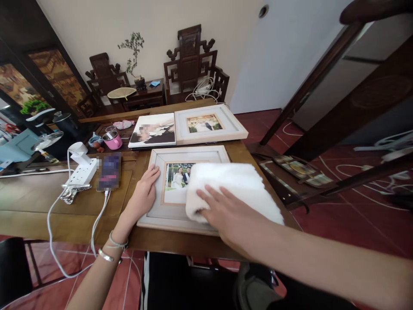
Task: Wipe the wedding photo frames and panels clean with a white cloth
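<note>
Here we are at the wooden table (29,204), and my two hands are on the near picture frame (176,214), which lies flat, face up, close to the table's near edge and toward its right end. My left hand (146,189) sits on the frame's left side, fingers close together along the pale border; whether the thumb closes round the edge I cannot tell, since it doesn't show. Over on the right, my right hand (222,211) has the white cloth (240,181), fingers spread over the top of the fluffy fold, thumb tucked in at the fold, so that grip is closed on the fabric. The cloth covers the right part of the frame and hides some of the photo (176,178), leaving two people in view on its left side.

Just beyond, two more pieces lie side by side, touching: a photo panel (153,129) on the left and a second white frame (209,122) on the right. Off to my left there's a phone (109,172), its screen blurred, with a white cable plugged in at its near end, and just beside it the power strip (84,172). Farther back stands a pink mug (112,140).
</note>
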